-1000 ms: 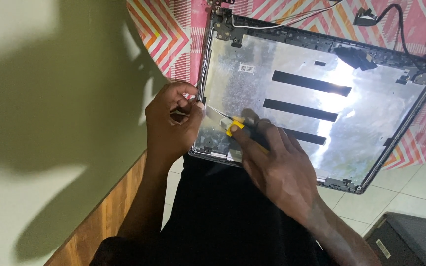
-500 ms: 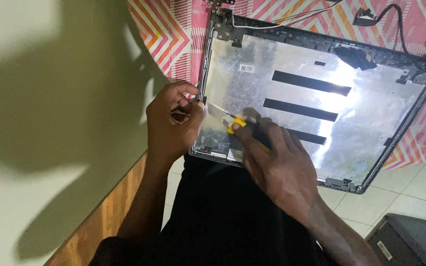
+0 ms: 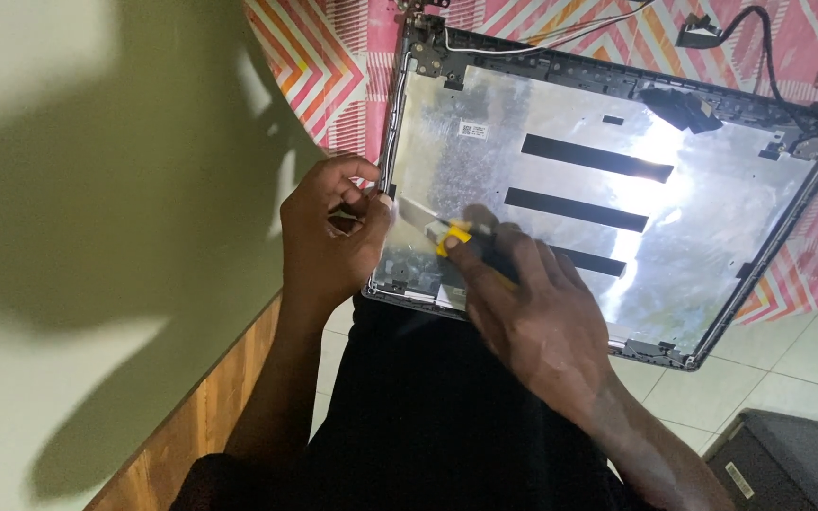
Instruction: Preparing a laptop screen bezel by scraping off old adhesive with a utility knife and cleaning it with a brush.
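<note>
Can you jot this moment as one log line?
left hand: pinching grey laptop lid frame | right hand: holding yellow-collared screwdriver | tip: silver foil panel

A pale green wall (image 3: 68, 142) fills the left side, with a large soft shadow (image 3: 144, 189) spread across it, and a wooden skirting board (image 3: 201, 426) runs along its foot at a slant. The floor (image 3: 788, 369) is laid with light square tiles with thin dark joints, seen at the lower right, where the corner of a dark grey box (image 3: 797, 464) lies on it. A mat (image 3: 324, 66) with pink, orange and white zigzag stripes covers the floor at the top, and strong light comes from above, giving a bright glare
</note>
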